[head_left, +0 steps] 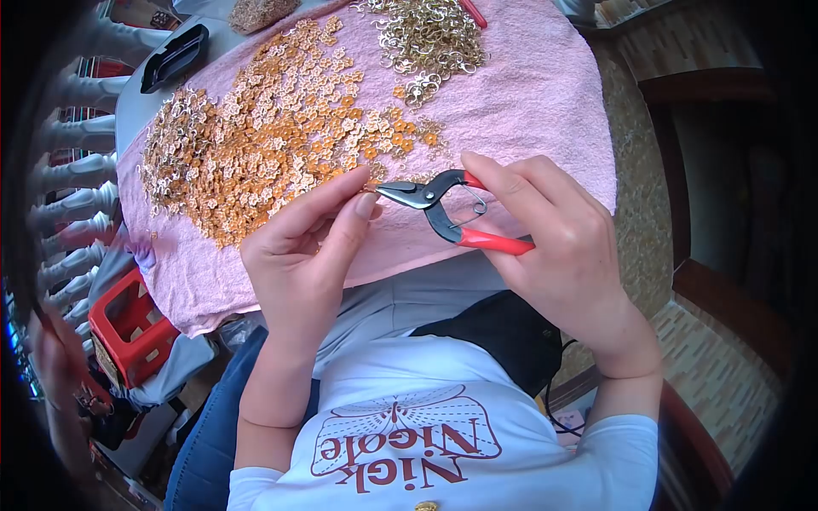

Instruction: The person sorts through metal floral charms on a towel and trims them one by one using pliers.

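Note:
My right hand (558, 230) grips a pair of pliers (439, 204) with red handles, dark jaws and a wire spring. The jaw tips point left and meet the fingertips of my left hand (311, 234). Thumb and forefinger of that hand pinch a small piece, mostly hidden, that looks orange-gold. Beyond my hands, a wide heap of orange flower-shaped charms (264, 145) covers the left of a pink towel (545, 102). A pile of gold-coloured metal clasps (430, 38) lies at the far middle.
A black tray (175, 58) and a brown clump (260, 12) sit at the table's far left. Something red (472, 12) lies beside the clasps. A red stool (132, 328) stands below at left, near white balusters (81, 200).

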Demonstrator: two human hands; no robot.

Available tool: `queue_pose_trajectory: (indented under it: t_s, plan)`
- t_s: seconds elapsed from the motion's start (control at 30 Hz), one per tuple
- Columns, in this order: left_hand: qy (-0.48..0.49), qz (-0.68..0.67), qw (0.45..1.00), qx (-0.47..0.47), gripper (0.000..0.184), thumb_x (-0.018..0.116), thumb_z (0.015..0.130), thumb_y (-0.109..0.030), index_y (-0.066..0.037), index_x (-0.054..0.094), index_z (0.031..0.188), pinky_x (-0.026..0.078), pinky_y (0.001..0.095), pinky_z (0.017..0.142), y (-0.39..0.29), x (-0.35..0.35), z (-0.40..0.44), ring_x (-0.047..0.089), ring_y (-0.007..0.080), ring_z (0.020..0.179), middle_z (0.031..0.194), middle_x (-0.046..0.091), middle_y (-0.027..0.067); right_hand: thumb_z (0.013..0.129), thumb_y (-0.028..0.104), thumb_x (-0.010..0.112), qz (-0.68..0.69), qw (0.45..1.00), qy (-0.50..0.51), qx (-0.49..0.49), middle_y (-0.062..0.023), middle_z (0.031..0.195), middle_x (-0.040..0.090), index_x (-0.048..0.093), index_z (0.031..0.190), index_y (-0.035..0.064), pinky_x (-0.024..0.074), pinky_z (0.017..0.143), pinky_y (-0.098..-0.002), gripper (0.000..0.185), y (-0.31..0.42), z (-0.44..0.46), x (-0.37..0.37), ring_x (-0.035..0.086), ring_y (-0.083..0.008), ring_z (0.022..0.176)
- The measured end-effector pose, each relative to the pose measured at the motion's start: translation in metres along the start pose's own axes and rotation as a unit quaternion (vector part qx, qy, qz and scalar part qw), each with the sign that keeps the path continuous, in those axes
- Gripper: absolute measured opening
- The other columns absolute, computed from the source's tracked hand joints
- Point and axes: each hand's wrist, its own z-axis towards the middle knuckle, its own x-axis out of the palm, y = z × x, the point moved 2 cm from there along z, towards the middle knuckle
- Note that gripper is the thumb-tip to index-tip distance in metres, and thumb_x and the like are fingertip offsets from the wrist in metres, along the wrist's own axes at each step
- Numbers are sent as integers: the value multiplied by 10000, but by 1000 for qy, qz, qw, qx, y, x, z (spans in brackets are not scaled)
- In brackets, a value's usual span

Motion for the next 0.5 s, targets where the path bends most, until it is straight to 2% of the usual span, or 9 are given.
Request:
queue_pose_trajectory:
  t_s: [0.33,0.4,0.47,0.5]
  plan:
    - [2,54,998,14,252,713,884,60,50,729,1135,558,191,757,3,0,-1,706,127,829,1021,752,146,673,-13,796,-25,1000,1,-4,-60,956,642,694,1226,53,507,663,-326,567,2,-1,3,606,-196,740]
    - [3,185,963,196,249,702,895,51,53,721,1144,555,192,748,5,1,2,702,132,840,1027,749,149,668,-18,795,-38,999,-6,2,-60,958,643,693,1229,49,509,663,-324,574,3,-2,4,607,-196,748]
    - [2,307,877,368,247,691,906,42,55,713,1152,551,193,739,5,4,2,699,136,850,1032,747,153,664,-22,795,-51,999,-13,6,-59,960,644,692,1232,46,510,664,-323,582,4,-4,5,609,-196,757]
    - [2,308,877,368,247,691,906,42,55,713,1152,551,193,739,4,5,1,699,136,850,1032,747,153,661,-25,795,-53,998,-18,6,-59,962,645,691,1236,46,511,666,-322,589,3,-4,5,609,-195,761]
